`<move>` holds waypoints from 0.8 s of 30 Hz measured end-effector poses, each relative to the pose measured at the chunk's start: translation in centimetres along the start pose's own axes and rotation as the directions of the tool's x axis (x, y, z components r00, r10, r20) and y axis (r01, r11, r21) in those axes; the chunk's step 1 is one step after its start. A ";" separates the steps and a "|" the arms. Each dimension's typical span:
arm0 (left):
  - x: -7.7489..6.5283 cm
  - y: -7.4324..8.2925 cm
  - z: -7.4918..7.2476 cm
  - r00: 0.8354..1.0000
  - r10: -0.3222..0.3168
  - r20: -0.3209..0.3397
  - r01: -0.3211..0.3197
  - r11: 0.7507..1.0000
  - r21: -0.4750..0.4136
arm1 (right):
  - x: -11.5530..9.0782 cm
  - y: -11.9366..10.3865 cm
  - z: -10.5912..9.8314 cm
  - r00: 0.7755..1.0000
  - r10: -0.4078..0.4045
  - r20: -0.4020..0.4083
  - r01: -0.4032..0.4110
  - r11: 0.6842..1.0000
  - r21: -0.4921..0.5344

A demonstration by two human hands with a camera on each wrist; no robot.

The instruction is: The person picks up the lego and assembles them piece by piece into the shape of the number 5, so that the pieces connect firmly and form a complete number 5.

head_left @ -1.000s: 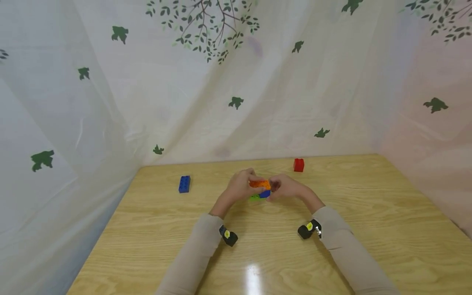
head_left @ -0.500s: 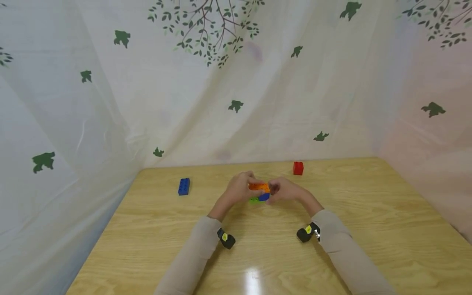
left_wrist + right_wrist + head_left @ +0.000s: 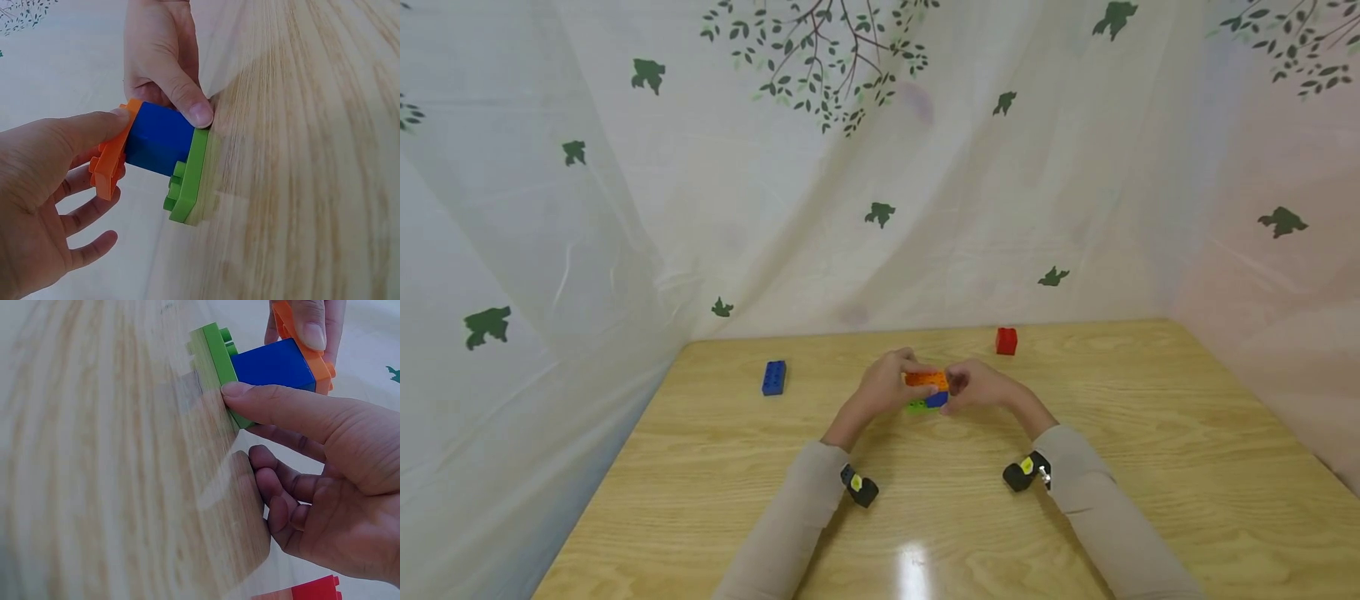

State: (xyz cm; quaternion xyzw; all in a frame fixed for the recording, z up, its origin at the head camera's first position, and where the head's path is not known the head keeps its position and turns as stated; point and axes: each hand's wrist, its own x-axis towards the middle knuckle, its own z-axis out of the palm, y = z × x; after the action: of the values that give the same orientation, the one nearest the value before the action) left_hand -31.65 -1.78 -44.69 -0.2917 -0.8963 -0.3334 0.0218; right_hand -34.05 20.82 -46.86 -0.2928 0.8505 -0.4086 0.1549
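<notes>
A small stack of toy building bricks stands on the table between both hands. Its base is a flat green brick [image 3: 190,181], a blue brick [image 3: 161,139] sits in the middle, and a thin orange brick [image 3: 112,156] lies on top, overhanging to the left. My left hand [image 3: 886,383] pinches the orange brick between thumb and fingers. With thumb and index finger, my right hand [image 3: 981,385] holds the green brick low at its right end. The right hand's other fingers curl near the tabletop in the right wrist view.
On the wooden table [image 3: 940,517], a loose blue brick [image 3: 774,378] lies to the left. A red brick [image 3: 1006,341] stands at the back right. Behind the table hangs a pale curtain [image 3: 775,217] printed with leaves and birds.
Both hands keep their hold on the stack with almost no movement. The whole head view has shifted slightly.
</notes>
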 end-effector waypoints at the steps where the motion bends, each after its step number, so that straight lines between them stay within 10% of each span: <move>1: 0.0 0.0 0.0 1.000 0.001 -0.002 -0.001 1.000 0.006 | 0.0 0.0 0.0 1.000 0.003 -0.001 -0.003 1.000 0.002; 24: 0.0 0.9 -0.1 0.999 0.036 -0.021 -0.032 0.983 0.181 | -0.1 0.0 -0.1 1.000 0.019 -0.004 -0.019 1.000 0.004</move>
State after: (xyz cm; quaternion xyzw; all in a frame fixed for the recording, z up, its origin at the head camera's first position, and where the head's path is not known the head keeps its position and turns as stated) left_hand -31.24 -1.29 -44.10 -0.2998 -0.9173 -0.2538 0.0650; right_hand -34.00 20.91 -46.80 -0.2835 0.8527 -0.4094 0.1577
